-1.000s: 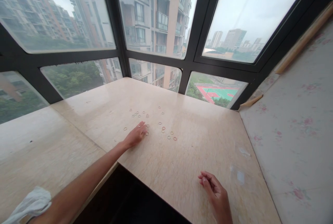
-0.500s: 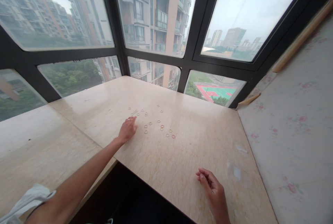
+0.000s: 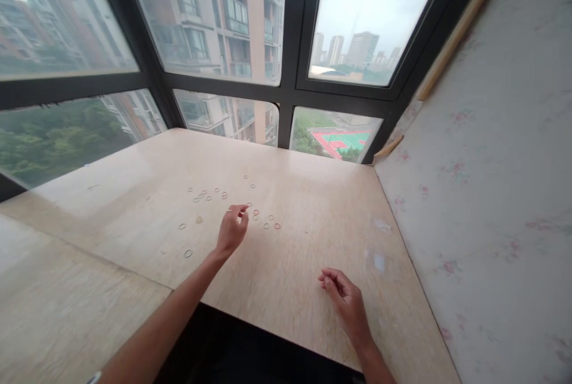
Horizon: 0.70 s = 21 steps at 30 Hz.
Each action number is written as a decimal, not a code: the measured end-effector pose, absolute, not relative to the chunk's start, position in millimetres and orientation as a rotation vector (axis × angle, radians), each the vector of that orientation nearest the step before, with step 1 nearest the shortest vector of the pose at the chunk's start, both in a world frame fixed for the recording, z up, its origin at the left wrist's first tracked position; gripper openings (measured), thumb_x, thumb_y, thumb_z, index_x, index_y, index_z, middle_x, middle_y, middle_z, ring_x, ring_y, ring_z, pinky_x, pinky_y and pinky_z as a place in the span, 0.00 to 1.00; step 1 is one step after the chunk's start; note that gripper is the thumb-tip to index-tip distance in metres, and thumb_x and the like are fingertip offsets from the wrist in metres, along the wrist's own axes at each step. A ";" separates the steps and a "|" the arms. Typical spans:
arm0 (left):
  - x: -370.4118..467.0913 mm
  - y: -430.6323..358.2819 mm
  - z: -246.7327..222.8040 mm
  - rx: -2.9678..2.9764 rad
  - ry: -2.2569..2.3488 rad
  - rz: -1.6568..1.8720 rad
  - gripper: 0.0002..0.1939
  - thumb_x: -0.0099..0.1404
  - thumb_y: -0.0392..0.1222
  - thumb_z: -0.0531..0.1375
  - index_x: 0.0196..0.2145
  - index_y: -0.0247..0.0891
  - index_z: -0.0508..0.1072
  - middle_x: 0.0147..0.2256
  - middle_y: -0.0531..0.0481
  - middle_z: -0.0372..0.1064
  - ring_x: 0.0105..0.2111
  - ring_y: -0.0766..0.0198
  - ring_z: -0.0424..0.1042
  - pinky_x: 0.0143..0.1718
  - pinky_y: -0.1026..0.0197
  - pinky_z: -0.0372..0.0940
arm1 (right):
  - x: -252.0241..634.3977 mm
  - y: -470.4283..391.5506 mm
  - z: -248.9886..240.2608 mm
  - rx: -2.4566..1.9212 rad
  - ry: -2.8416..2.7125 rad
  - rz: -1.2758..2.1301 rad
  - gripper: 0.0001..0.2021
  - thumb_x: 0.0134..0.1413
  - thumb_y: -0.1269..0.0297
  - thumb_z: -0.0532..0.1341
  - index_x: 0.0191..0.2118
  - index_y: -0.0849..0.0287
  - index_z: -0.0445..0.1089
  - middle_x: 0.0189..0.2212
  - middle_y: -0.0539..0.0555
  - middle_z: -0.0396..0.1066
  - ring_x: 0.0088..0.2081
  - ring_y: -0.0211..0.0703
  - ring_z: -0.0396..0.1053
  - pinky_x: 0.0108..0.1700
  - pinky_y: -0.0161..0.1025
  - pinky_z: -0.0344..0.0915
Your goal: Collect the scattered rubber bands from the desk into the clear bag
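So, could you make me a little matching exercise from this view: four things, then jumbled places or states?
1. Person's left hand
2. Person's right hand
3. Small, thin, round loops
4. Pale wallpaper with pink flowers

A. Loosely curled, apart from the loops
B. Borders the right side of the pale, stone-patterned tabletop
C. Wears a thin finger ring
D. Scattered on the tabletop

Pairs: 1-C, 2-A, 3-D, 4-B

Thin rings (image 3: pixel 276 227) — lying flat, scattered — two red.
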<state>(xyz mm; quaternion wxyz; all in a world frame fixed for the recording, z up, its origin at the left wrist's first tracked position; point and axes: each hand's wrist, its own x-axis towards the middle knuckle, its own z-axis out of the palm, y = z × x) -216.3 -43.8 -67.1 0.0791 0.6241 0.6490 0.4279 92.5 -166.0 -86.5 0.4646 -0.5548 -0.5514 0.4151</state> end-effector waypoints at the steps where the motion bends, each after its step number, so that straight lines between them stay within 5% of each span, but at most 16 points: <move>1: -195.2 -44.7 -70.3 1.841 1.877 1.311 0.12 0.63 0.40 0.51 0.40 0.35 0.71 0.36 0.44 0.70 0.33 0.59 0.71 0.38 0.56 0.67 | 91.7 -166.0 -85.2 -1.360 -1.352 1.017 0.18 0.55 0.49 0.59 0.40 0.60 0.73 0.34 0.59 0.76 0.34 0.47 0.75 0.38 0.42 0.73; 8: -89.3 -62.0 -91.1 1.928 1.570 1.048 0.13 0.64 0.38 0.52 0.45 0.37 0.71 0.30 0.49 0.73 0.28 0.62 0.70 0.34 0.59 0.65 | 88.0 -166.5 -78.3 -1.343 -1.355 1.010 0.16 0.58 0.52 0.58 0.41 0.60 0.73 0.34 0.58 0.76 0.36 0.47 0.75 0.40 0.41 0.73; 21: -97.0 -85.6 -92.8 2.065 1.453 1.032 0.09 0.64 0.37 0.53 0.38 0.38 0.73 0.37 0.46 0.73 0.38 0.58 0.71 0.42 0.53 0.65 | 85.8 -168.3 -74.0 -1.379 -1.380 0.964 0.15 0.57 0.53 0.58 0.41 0.58 0.73 0.35 0.57 0.76 0.35 0.45 0.75 0.40 0.42 0.73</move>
